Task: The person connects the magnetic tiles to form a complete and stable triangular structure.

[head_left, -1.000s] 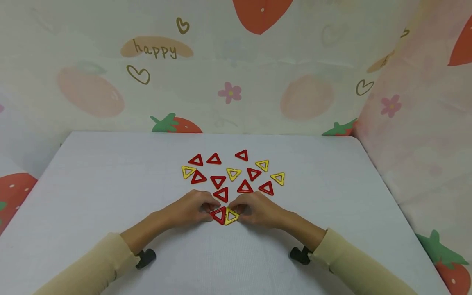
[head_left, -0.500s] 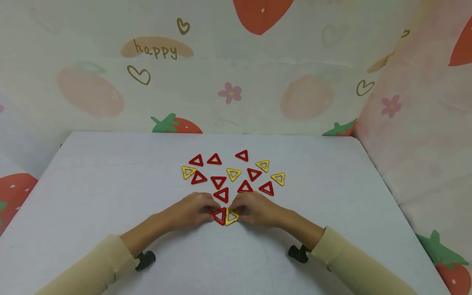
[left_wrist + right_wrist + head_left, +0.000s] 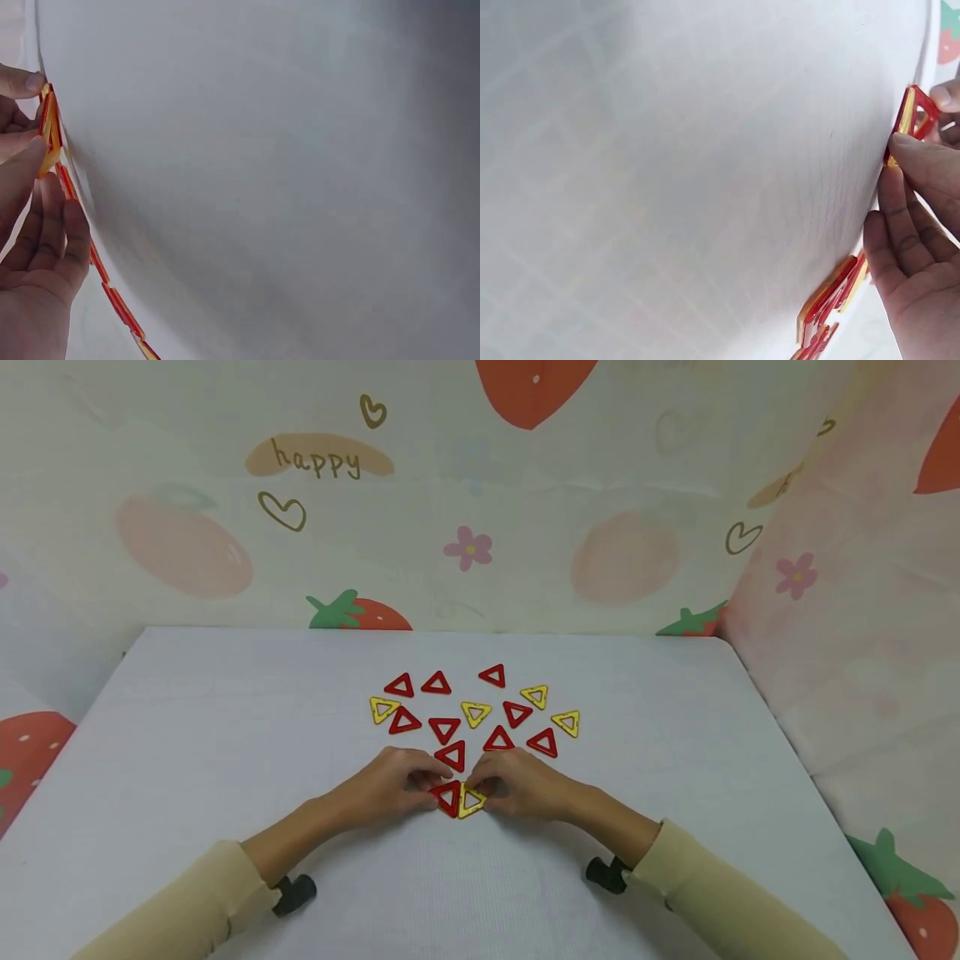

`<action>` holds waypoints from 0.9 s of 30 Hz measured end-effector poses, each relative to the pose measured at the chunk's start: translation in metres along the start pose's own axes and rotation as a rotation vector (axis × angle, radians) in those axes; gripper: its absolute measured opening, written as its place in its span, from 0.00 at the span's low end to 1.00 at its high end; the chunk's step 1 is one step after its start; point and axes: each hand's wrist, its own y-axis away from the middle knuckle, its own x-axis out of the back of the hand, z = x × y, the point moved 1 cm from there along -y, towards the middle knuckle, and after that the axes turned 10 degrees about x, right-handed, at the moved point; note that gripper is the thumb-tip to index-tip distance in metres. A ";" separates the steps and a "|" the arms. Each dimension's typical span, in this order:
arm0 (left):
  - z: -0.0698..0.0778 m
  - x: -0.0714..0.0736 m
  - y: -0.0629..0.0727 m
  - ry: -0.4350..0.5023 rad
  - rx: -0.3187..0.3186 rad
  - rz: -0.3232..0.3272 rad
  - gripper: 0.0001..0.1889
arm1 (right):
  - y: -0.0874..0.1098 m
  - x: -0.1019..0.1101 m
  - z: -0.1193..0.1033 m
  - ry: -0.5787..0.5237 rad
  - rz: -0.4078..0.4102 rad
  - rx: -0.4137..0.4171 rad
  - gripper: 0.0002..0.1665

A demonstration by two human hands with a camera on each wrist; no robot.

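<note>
A red triangular magnetic tile (image 3: 452,808) and a yellow triangular magnetic tile (image 3: 471,811) meet along one edge near the middle of the table. My left hand (image 3: 396,783) holds the red tile at its outer side, thumb at the left corner and a fingertip near the top. From the other side my right hand (image 3: 528,787) pinches the yellow tile between thumb and fingers. In the right wrist view, the red tile (image 3: 922,127) appears tilted beside the yellow tile (image 3: 907,112). Hands partly cover both tiles.
Loose red tiles (image 3: 443,720) and yellow tiles (image 3: 465,707) lie scattered on the white table (image 3: 225,710) just beyond the hands. One red tile (image 3: 460,757) is close above the joined pair. A printed cloth (image 3: 525,493) hangs behind the table.
My left fingertips have shifted slightly up and right, and the red tile's outer corner has moved a little inward. My right hand and the loose tiles stay almost still.
</note>
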 end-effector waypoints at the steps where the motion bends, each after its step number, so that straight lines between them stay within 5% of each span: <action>1: 0.001 0.000 -0.001 0.018 -0.002 0.006 0.18 | 0.000 0.000 0.000 0.000 0.002 0.001 0.16; 11: 0.005 -0.007 -0.007 0.130 -0.013 0.027 0.20 | -0.002 0.001 0.000 -0.011 -0.005 0.000 0.16; 27: 0.011 -0.017 -0.010 0.111 0.011 0.056 0.22 | -0.001 0.000 0.001 -0.002 0.009 0.006 0.16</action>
